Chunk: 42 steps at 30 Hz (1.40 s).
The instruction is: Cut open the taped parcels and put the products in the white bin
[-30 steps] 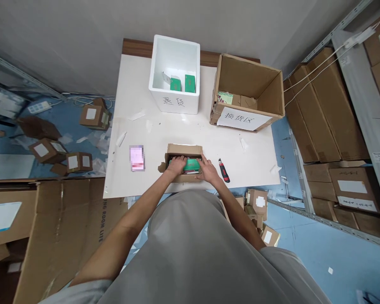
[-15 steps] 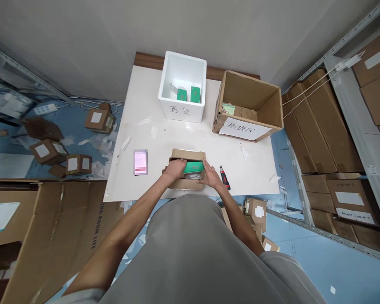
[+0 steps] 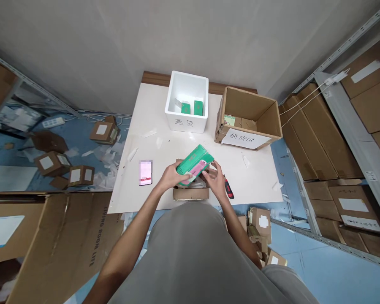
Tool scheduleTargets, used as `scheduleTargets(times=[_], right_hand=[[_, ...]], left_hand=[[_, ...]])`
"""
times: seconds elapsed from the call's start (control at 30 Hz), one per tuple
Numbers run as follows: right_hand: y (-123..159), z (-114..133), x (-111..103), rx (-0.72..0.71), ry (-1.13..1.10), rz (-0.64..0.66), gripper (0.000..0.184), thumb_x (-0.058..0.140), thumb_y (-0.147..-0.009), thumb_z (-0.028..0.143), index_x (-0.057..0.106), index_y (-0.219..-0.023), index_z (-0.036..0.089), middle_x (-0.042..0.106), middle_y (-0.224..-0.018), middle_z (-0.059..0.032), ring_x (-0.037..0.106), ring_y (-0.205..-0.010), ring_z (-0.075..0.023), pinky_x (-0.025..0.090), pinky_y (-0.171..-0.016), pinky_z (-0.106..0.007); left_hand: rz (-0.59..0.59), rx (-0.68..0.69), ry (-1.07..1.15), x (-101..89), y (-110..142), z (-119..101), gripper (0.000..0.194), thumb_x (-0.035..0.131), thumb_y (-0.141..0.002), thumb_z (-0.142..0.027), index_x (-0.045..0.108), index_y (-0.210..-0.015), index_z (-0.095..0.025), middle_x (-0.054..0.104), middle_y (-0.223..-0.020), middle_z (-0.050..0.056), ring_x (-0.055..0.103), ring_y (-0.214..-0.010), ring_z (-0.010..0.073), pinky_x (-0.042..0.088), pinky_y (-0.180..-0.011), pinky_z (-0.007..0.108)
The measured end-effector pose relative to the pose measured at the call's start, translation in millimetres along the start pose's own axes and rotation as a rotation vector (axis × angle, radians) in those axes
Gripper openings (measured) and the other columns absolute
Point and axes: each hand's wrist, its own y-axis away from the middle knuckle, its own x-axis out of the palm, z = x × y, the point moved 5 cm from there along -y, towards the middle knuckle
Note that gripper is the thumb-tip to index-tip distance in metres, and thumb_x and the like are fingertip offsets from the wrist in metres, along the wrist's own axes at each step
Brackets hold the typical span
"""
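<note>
A green box (image 3: pixel 193 161) with a pink picture on its side is tilted in the air between my hands. My left hand (image 3: pixel 171 176) grips its left end, thumb across the lower side. At its right end, my right hand (image 3: pixel 215 180) holds the lower corner with the fingertips. Beneath it lies an opened cardboard carton (image 3: pixel 191 194) with its flaps folded out and some clear wrapping inside, partly hidden by the box and my hands. A red and black utility knife (image 3: pixel 229 188) lies just right of my right hand.
A phone (image 3: pixel 145 173) lies at the left of the white table (image 3: pixel 129 185). Toward the back stand a white foam bin (image 3: pixel 187 123) holding green boxes and a large cardboard box (image 3: pixel 248 139) with a handwritten label. Shelves with cartons (image 3: pixel 351 202) flank the right side.
The green box has come up out of the opened carton and is now tilted, its pink-pictured side showing. Both hands rose with it. The camera view has shifted slightly.
</note>
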Motion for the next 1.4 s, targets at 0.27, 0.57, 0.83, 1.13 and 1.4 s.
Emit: scheduleTargets(times=[0.27, 0.57, 0.83, 1.13, 1.4], right_hand=[[-2, 43, 38, 0.066, -0.089, 0.004, 0.127, 0.101, -0.078, 0.065, 0.041, -0.183, 0.026, 0.069, -0.165, -0.0198, 0.084, -0.123, -0.0334, 0.075, -0.103, -0.049], [-29, 40, 18, 0.101, -0.213, 0.074, 0.14, 0.101, -0.079, 0.059, 0.024, -0.191, 0.026, 0.079, -0.152, -0.0161, 0.085, -0.125, -0.0345, 0.071, -0.111, -0.05], [-41, 50, 23, 0.056, -0.273, 0.223, 0.122, 0.092, -0.089, 0.073, 0.035, -0.189, 0.031, 0.078, -0.158, -0.0121, 0.085, -0.123, -0.0335, 0.074, -0.108, -0.052], [-30, 51, 37, -0.017, -0.004, 0.133, 0.116, 0.096, -0.087, 0.07, 0.047, -0.184, 0.03, 0.071, -0.166, -0.0144, 0.076, -0.144, -0.0373, 0.064, -0.125, -0.056], [-34, 58, 37, 0.013, -0.029, 0.08, 0.125, 0.094, -0.088, 0.067, 0.032, -0.189, 0.03, 0.07, -0.169, -0.0116, 0.073, -0.148, -0.0364, 0.063, -0.126, -0.054]], left_hand=[[-0.253, -0.03, 0.305, 50.6, 12, -7, 0.075, 0.091, -0.072, -0.063, 0.08, -0.129, -0.016, 0.086, -0.114, 0.011, 0.078, -0.104, 0.0307, 0.066, -0.096, 0.041], [0.134, -0.151, 0.718, 46.4, 24, 2, 0.098, 0.1, -0.081, -0.056, 0.062, -0.168, -0.03, 0.069, -0.169, 0.017, 0.07, -0.151, 0.0397, 0.064, -0.12, 0.053], [0.135, -0.191, 0.882, 42.3, 28, 14, 0.108, 0.103, -0.084, -0.051, 0.052, -0.178, -0.031, 0.079, -0.149, 0.015, 0.083, -0.13, 0.0322, 0.073, -0.107, 0.048], [-0.188, -0.041, 0.654, 48.5, 22, 7, 0.111, 0.098, -0.082, -0.055, 0.053, -0.178, -0.022, 0.071, -0.16, 0.018, 0.076, -0.14, 0.0322, 0.064, -0.121, 0.045], [-0.109, -0.001, 0.633, 44.3, 29, -8, 0.09, 0.096, -0.088, -0.051, 0.06, -0.168, -0.028, 0.058, -0.174, 0.018, 0.057, -0.165, 0.0377, 0.067, -0.121, 0.048]])
